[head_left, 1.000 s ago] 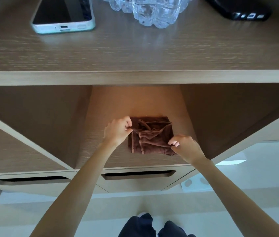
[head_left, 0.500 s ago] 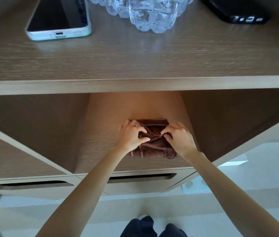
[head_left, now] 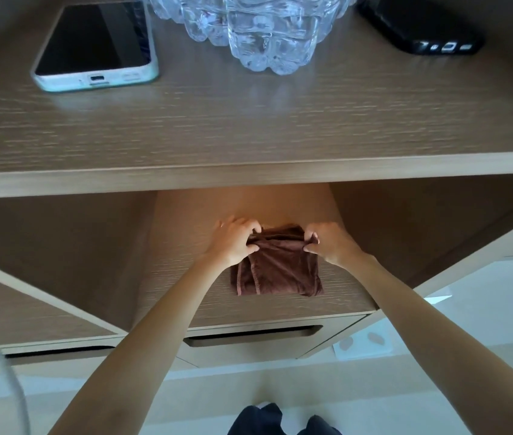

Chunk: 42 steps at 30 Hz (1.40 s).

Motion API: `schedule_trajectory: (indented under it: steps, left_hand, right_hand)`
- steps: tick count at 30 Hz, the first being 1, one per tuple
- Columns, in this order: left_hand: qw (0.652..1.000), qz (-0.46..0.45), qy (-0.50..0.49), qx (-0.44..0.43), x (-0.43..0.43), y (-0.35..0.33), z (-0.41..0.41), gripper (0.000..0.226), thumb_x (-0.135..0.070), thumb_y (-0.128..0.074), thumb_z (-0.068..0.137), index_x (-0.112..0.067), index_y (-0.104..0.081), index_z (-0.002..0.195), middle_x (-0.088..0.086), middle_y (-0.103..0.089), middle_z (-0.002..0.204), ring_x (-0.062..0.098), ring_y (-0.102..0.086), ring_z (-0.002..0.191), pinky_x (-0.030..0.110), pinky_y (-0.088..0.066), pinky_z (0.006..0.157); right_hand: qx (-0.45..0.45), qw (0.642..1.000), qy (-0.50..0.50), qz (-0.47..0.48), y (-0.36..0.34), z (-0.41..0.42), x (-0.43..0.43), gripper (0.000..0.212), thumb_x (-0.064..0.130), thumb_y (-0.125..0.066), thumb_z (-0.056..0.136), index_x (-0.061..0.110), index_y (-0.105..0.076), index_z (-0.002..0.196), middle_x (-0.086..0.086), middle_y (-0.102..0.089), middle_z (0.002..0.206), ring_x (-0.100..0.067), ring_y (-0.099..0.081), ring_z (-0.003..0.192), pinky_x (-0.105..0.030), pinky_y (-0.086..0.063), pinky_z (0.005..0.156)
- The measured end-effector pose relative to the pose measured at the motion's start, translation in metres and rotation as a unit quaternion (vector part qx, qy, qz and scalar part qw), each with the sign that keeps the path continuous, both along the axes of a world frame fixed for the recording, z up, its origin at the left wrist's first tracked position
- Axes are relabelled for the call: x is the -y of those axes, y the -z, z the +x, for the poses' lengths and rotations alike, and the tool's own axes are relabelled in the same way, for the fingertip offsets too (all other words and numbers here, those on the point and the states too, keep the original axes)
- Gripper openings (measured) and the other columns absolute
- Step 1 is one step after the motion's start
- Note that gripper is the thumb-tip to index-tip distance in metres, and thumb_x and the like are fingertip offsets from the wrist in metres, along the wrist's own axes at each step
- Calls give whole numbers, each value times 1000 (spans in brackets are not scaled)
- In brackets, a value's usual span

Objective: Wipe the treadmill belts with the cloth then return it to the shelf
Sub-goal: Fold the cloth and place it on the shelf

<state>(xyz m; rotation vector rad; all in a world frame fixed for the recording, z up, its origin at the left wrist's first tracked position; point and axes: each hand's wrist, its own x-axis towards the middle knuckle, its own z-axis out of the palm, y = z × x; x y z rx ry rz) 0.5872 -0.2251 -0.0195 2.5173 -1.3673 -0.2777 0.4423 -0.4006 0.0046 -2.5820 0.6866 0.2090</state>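
A folded dark brown cloth point(head_left: 277, 271) lies on the lower wooden shelf point(head_left: 186, 277), inside the open compartment. My left hand point(head_left: 233, 240) pinches the cloth's far left corner. My right hand point(head_left: 327, 241) pinches the far right corner, thumb and fingers closed on the fabric. A fold of cloth is stretched between the two hands. The near half of the cloth lies flat on the shelf. No treadmill is in view.
The top board point(head_left: 249, 133) carries a phone in a pale case point(head_left: 98, 42), clear plastic water bottles point(head_left: 267, 32) and a black phone point(head_left: 421, 29). Wooden side walls close in the compartment. Drawer slots point(head_left: 252, 335) run below. A white cable point(head_left: 13, 387) curves at the lower left.
Both hands moved from the cloth's middle out to its far corners and pulled the fold taut. The view shifted down, so the top board fills more of the frame.
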Motion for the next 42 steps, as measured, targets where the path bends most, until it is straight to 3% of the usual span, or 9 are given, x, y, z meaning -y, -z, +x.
schedule_trajectory:
  steps: [7,13,17,20,23,26,35,39,42]
  left_hand:
    - [982,-133,-110,-80,-16,-6,11,12,-29,-72,79,-27,-60,82,-17,-61,75,9,-64,79,27,-48,74]
    - [988,-1,-151,-40,-8,-9,6,38,-40,-64,84,-23,-55,116,-1,-53,120,20,-48,116,39,-37,95]
    - [987,-105,-101,68,-41,-6,-37,12,-34,-71,77,-27,-62,79,-9,-61,86,18,-55,92,35,-35,77]
    - [989,-95,-102,46,-66,8,-65,14,-37,-74,73,-27,-64,74,-12,-63,73,15,-56,83,33,-34,72]
    - [986,-91,-135,39,-68,17,-80,17,-42,-74,72,-27,-67,76,-11,-65,78,16,-58,85,36,-38,75]
    - [979,-90,-170,66,-55,13,-91,21,-47,-76,67,-28,-70,75,-12,-67,80,17,-59,88,38,-35,73]
    - [968,-77,-237,3,-60,8,-80,14,-44,-66,80,-32,-71,77,-18,-58,105,13,-40,108,33,-18,76]
    - [973,66,-213,-65,-63,5,-75,16,-44,-60,85,-31,-69,85,-9,-51,120,17,-38,116,42,-28,88]
    - [977,20,-205,-50,-55,-2,-61,19,-50,-63,80,-33,-66,90,-6,-51,118,23,-39,118,47,-30,91]
  right_hand:
    - [145,986,42,76,-14,30,5,21,5,-73,77,22,-61,79,-2,-63,85,-23,-62,86,-26,-42,70]
    - [45,997,62,-7,6,37,-4,35,5,-59,86,20,-60,116,-8,-51,124,-29,-55,111,-41,-48,93]
    - [113,991,75,1,4,-11,-11,18,13,-62,86,25,-69,98,-4,-66,107,-25,-64,93,-40,-53,81]
    - [90,987,102,84,9,-45,-17,8,20,-65,87,26,-71,88,4,-72,92,-14,-66,86,-32,-53,82]
    - [93,980,115,133,18,-48,-24,12,25,-68,85,19,-73,95,3,-72,95,-7,-63,84,-19,-48,79]
    - [72,981,128,130,23,-41,-27,21,28,-70,83,18,-70,102,3,-71,98,-10,-64,89,-28,-51,87]
    - [103,977,159,96,18,-67,-38,18,25,-72,79,34,-61,68,15,-65,71,-9,-62,77,-26,-46,69]
    - [21,992,113,49,30,-71,-60,7,29,-67,83,25,-61,81,6,-67,81,-19,-62,82,-29,-47,71]
    - [88,992,87,-21,21,-65,-59,10,26,-68,83,21,-66,91,5,-63,90,-18,-60,87,-29,-47,71]
